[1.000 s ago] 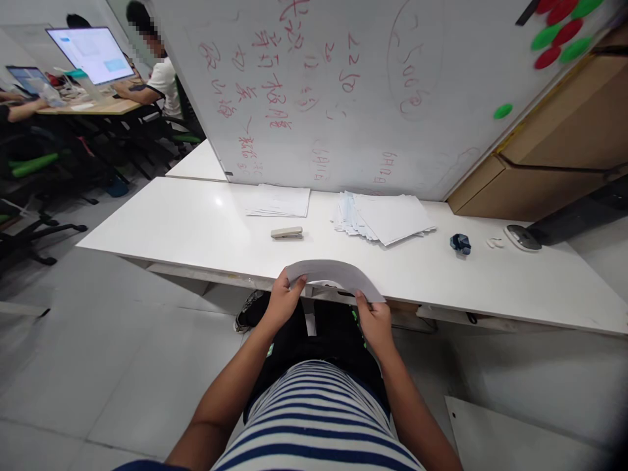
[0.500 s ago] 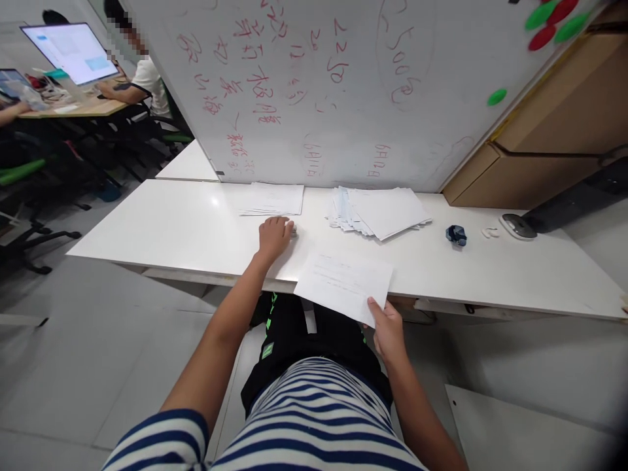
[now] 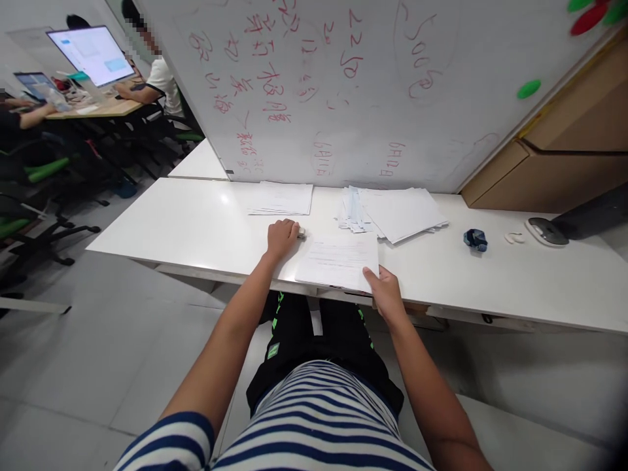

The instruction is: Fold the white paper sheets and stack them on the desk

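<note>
My left hand [image 3: 283,238] is closed over a small object on the white table, mostly hidden under the fingers. Only its pale metallic tip [image 3: 301,233] shows past them, and it looks like a stapler. Between thumb and fingers, my right hand [image 3: 387,291] pinches the lower right corner of some white printed sheets of paper [image 3: 338,260]. The sheets lie nearly level over the table's front edge, their upper left corner close to the pale tip. Behind my left hand is a stack of papers [image 3: 282,199]. A looser, fanned pile of papers [image 3: 405,212] lies behind the held sheets.
A whiteboard [image 3: 363,118] with red writing stands along the back of the table [image 3: 161,222]. To the right are a dark blue crumpled item [image 3: 475,240], small white pieces [image 3: 514,238], a computer mouse [image 3: 547,231] and cardboard boxes [image 3: 520,176]. People sit at a desk at far left.
My right hand has moved the sheets forward and left, toward the pale tip by my left hand, and they now lie flatter. The view has shifted slightly. My left hand keeps its place on the table.
</note>
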`<control>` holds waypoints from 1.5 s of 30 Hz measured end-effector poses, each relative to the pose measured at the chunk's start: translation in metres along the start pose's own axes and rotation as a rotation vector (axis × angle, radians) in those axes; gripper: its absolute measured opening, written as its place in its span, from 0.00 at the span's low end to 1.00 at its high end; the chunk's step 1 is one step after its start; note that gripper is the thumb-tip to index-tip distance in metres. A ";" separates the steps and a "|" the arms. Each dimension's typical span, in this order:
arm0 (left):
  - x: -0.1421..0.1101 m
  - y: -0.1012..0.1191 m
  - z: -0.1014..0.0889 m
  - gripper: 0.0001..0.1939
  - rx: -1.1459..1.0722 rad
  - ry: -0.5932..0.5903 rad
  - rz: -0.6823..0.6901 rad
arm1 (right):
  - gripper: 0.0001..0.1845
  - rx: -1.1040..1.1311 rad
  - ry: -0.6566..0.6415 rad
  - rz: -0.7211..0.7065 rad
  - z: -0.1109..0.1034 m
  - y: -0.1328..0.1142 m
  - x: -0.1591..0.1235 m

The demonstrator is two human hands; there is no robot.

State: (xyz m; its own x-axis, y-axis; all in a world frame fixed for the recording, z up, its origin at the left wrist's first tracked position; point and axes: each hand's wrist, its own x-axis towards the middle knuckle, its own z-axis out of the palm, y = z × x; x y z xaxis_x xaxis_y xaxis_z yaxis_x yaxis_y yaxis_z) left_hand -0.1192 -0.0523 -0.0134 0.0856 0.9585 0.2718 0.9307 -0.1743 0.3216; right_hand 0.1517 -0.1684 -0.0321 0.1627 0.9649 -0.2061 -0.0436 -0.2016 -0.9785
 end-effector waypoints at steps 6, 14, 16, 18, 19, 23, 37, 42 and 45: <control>-0.001 -0.001 0.001 0.21 -0.038 0.009 0.018 | 0.26 0.041 -0.035 0.062 0.000 -0.008 -0.001; -0.003 0.000 0.000 0.20 -0.066 0.011 0.018 | 0.27 0.034 -0.036 0.079 0.001 -0.011 -0.001; -0.002 0.000 0.000 0.19 -0.066 0.007 0.017 | 0.28 0.035 -0.039 0.068 0.003 -0.011 -0.002; -0.002 0.000 0.000 0.19 -0.064 0.004 0.015 | 0.28 0.032 -0.042 0.062 0.004 -0.010 -0.001; -0.002 0.000 0.000 0.19 -0.065 0.004 0.015 | 0.28 0.028 -0.044 0.057 0.004 -0.009 -0.001; -0.001 0.000 0.000 0.19 -0.067 0.001 0.010 | 0.29 -0.002 -0.051 0.031 0.002 -0.004 0.001; 0.001 0.000 0.004 0.18 -0.045 -0.004 -0.015 | 0.26 -0.059 -0.021 -0.003 0.003 0.000 0.001; 0.001 0.000 0.005 0.19 -0.018 -0.010 -0.026 | 0.26 -0.034 -0.016 -0.039 0.003 0.003 0.003; 0.000 0.000 0.005 0.19 -0.014 0.003 -0.018 | 0.26 -0.036 -0.019 -0.039 0.003 0.004 0.003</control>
State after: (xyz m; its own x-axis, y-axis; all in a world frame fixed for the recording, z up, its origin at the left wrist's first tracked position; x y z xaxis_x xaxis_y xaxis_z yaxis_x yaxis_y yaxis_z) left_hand -0.1174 -0.0510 -0.0175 0.0674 0.9609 0.2687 0.9272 -0.1598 0.3389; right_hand 0.1489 -0.1659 -0.0361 0.1453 0.9750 -0.1679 -0.0019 -0.1694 -0.9855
